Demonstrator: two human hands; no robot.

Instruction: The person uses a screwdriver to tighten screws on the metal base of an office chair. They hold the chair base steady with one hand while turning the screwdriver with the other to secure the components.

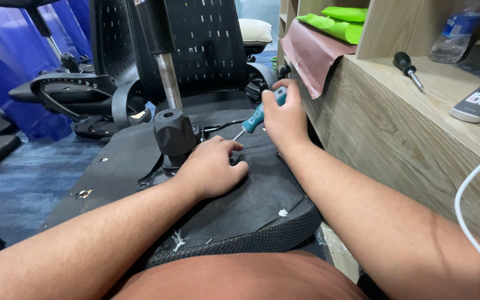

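An overturned black office chair seat (262,194) lies in front of me, its underside up. Its metal gas cylinder (168,80) rises from a black knobbed mechanism (174,132). My right hand (285,119) grips a teal-handled screwdriver (259,115), whose tip points down-left at the seat underside just right of the mechanism. Resting on the seat, my left hand (212,166) has its fingers curled beside the screwdriver tip, pressing on the fabric next to the mechanism. What lies under the fingers is hidden.
A wooden desk (395,128) stands close on the right, carrying a black screwdriver (408,68), a remote control (479,103) and a plastic bottle (455,30). A white cable (462,200) hangs over its front. Black chair backs (195,44) and blue curtains (6,50) fill the far side.
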